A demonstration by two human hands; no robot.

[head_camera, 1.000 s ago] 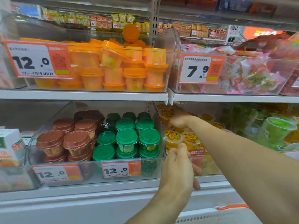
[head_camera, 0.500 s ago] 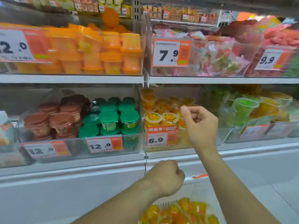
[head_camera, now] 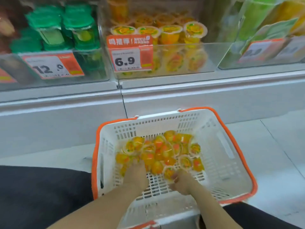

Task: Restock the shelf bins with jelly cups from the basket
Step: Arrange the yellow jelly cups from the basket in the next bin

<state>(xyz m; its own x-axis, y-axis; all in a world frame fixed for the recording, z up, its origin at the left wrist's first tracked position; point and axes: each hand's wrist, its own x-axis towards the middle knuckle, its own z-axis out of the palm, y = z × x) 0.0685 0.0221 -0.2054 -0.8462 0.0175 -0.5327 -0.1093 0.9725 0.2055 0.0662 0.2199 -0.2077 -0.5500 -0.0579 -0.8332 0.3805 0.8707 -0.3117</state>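
Head view: basket [head_camera: 221, 146] holds orange jelly cups [head_camera: 158, 152].

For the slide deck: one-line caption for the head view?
Both hands, left and right, reach into jelly cups in the basket below the 6.9 bin.

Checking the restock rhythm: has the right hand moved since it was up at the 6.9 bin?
Yes. The right hand has dropped from the 6.9 price tag into the basket, among the jelly cups.

Bright even light, motion blur — soft throughout, edges bowed
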